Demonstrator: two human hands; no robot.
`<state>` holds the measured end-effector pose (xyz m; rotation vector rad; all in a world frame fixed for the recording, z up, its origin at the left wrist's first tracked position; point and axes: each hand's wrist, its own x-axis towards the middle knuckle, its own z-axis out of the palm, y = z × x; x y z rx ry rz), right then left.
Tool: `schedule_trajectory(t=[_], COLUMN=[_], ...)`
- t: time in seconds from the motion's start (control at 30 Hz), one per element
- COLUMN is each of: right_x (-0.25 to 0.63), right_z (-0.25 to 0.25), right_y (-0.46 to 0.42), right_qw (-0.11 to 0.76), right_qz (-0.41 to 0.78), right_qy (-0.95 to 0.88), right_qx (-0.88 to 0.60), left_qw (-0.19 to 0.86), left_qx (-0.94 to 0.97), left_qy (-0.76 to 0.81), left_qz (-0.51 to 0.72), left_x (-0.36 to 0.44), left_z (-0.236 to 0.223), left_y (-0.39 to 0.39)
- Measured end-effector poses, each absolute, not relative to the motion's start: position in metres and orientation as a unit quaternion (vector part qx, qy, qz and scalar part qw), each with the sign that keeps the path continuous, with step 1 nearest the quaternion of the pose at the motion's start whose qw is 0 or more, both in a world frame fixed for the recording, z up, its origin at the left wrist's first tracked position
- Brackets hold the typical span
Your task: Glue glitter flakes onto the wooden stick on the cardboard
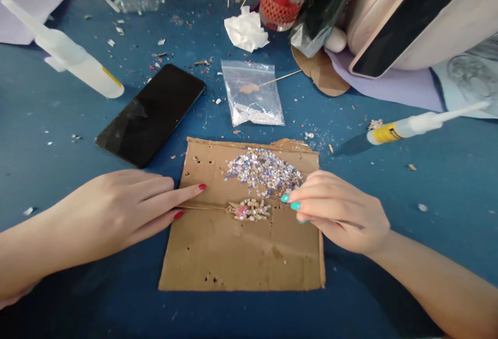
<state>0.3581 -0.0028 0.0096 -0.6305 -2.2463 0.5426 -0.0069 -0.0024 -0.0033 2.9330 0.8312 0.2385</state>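
A thin stick (206,208) runs from between the index finger and thumb of my left hand (105,214) to a small bead-covered ornament (249,209) with a pink patch. My left fingertips rest on the cardboard sheet (241,261). Pinched in my right hand (338,207) are slim tweezers (352,224), mostly hidden by the fingers; their tip points at the lower edge of a pile of small shiny chips (264,170). The chips are blue, white and pinkish, and lie on the cardboard just above the ornament.
Beyond the cardboard lie a black phone (151,113) and a zip bag (252,95) with white grains. Glue bottles lie at left (78,59) and right (404,127). Crumpled tissue (246,29), a jar (284,2) and a pink-edged device (412,17) stand at the back. Scraps litter the blue table.
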Motion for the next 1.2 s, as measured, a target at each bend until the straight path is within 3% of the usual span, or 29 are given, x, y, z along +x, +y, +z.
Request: schedule_trajectory(t=[1.2], right_x=[0.348], right_z=[0.01], right_y=[-0.012], right_qw=[0.417], right_qz=[0.296], right_qy=[-0.815], right_qx=[-0.273], left_qw=[0.037], left_qx=[0.963], left_qy=[0.252], left_qz=[0.083], left_x=[-0.002], left_z=[0.002], left_y=[-0.001])
